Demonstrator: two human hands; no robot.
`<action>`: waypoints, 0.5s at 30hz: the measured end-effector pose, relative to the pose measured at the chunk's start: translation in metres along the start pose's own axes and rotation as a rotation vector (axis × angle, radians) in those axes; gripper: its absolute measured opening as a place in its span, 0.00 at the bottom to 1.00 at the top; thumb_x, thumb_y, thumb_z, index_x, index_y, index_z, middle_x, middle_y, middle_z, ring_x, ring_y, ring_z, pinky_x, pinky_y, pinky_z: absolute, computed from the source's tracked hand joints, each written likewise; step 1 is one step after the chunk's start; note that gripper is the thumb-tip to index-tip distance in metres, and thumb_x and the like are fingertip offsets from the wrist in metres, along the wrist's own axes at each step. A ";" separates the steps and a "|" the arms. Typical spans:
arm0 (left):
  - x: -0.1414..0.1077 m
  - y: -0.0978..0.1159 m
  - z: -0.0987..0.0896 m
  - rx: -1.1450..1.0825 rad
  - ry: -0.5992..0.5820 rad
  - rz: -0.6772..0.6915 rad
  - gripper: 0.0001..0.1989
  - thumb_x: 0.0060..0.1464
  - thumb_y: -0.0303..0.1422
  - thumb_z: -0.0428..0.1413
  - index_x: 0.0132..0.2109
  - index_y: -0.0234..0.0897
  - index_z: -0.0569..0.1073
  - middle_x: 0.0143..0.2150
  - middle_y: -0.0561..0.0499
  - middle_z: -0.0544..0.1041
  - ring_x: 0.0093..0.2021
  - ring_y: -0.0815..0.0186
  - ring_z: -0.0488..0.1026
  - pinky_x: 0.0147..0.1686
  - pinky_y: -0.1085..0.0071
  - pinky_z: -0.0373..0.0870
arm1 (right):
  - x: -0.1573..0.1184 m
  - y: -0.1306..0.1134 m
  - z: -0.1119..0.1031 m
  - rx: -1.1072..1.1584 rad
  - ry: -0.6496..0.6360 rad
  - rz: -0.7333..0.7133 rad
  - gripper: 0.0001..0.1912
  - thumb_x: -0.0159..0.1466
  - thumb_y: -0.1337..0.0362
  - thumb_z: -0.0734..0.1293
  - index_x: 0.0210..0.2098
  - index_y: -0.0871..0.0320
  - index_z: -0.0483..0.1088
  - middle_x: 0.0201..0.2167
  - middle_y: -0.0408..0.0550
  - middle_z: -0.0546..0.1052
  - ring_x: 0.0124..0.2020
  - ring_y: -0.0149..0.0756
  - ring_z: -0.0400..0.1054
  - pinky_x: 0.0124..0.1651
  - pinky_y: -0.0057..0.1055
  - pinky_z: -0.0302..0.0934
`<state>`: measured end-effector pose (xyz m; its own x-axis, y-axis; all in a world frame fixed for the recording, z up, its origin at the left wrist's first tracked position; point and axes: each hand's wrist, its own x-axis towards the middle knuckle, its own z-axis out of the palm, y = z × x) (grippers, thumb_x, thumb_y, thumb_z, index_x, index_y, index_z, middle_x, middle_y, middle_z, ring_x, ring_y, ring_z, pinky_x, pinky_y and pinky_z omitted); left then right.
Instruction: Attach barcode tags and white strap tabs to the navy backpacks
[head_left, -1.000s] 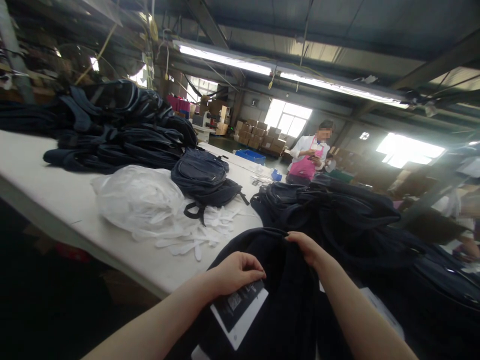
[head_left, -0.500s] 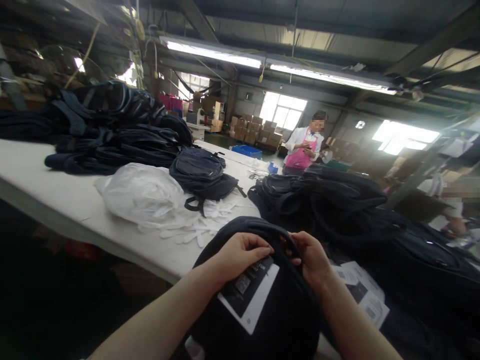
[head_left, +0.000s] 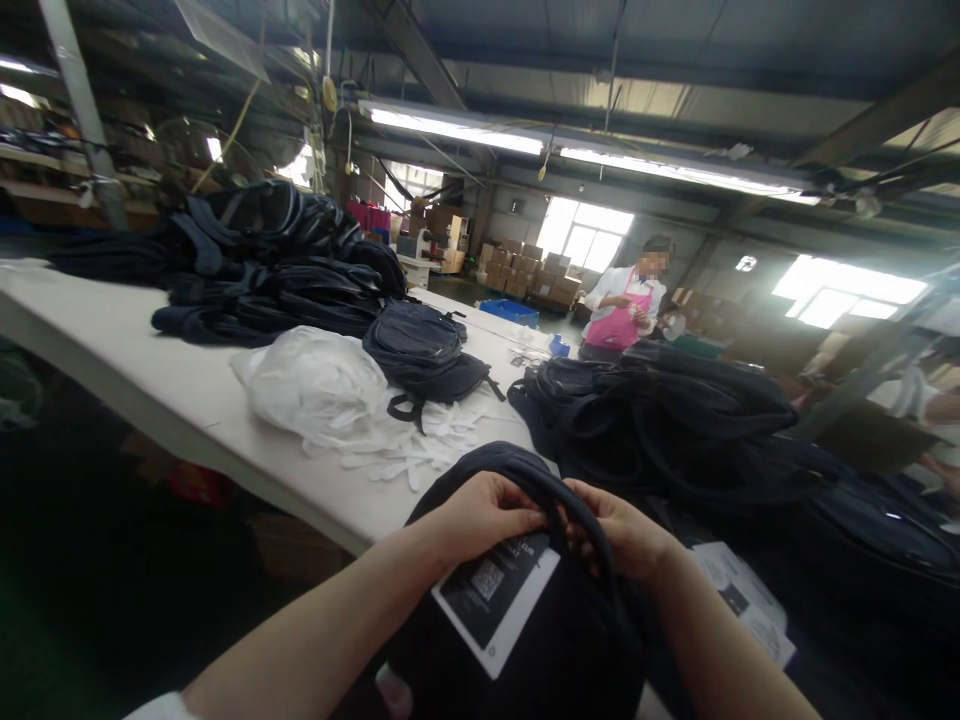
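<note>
The dark bag (head_left: 577,640) looks soft and fairly light, its cloth likely to sag and fold unless it is held up by the padded band (head_left: 596,535) curving over its top; that band seems the surest place to take hold. The card tag (head_left: 495,610) is flat and stiffer, and could crease if pulled.

The bag sits at the near edge of the counter (head_left: 172,360), below and between both hands; what bears its weight I can't tell. The left hand (head_left: 487,520) is nearly closed, thumb and fingers pinching the tag's upper edge. The right hand (head_left: 619,530) is half curled beside the band, fingers tucked behind it, so what they grip is hidden. Beyond, on the counter, white strips (head_left: 420,455) lie beside a cloudy plastic sack (head_left: 315,385).
</note>
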<state>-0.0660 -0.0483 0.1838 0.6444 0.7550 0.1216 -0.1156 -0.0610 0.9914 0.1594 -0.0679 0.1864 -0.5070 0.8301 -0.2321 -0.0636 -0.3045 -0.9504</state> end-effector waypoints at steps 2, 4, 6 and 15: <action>0.000 0.000 0.000 0.013 -0.008 -0.003 0.17 0.45 0.44 0.64 0.31 0.31 0.80 0.29 0.49 0.78 0.28 0.70 0.69 0.32 0.73 0.65 | 0.000 -0.004 0.005 -0.031 -0.004 0.009 0.19 0.50 0.65 0.77 0.38 0.58 0.68 0.24 0.37 0.70 0.18 0.21 0.62 0.18 0.16 0.57; 0.001 0.000 -0.001 0.016 -0.004 -0.004 0.17 0.45 0.44 0.64 0.31 0.31 0.80 0.29 0.49 0.78 0.28 0.70 0.69 0.32 0.74 0.65 | 0.000 -0.009 0.012 -0.060 0.013 0.029 0.20 0.46 0.65 0.79 0.35 0.60 0.69 0.24 0.37 0.70 0.19 0.21 0.62 0.19 0.16 0.56; 0.001 0.000 -0.002 0.021 0.010 -0.007 0.17 0.45 0.43 0.64 0.31 0.31 0.80 0.29 0.49 0.78 0.28 0.70 0.69 0.32 0.73 0.65 | 0.000 -0.014 0.018 -0.096 0.054 0.049 0.20 0.44 0.65 0.80 0.31 0.61 0.70 0.23 0.38 0.71 0.20 0.22 0.62 0.21 0.17 0.56; 0.003 -0.005 -0.009 -0.009 0.070 -0.048 0.17 0.42 0.44 0.65 0.30 0.31 0.79 0.29 0.48 0.78 0.29 0.69 0.70 0.32 0.73 0.66 | 0.004 -0.017 0.024 -0.215 0.141 0.020 0.16 0.47 0.61 0.78 0.31 0.64 0.74 0.25 0.42 0.74 0.24 0.26 0.65 0.28 0.22 0.59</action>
<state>-0.0701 -0.0396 0.1794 0.5952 0.8005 0.0705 -0.0929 -0.0186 0.9955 0.1376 -0.0704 0.2061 -0.3805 0.8863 -0.2640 0.1372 -0.2282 -0.9639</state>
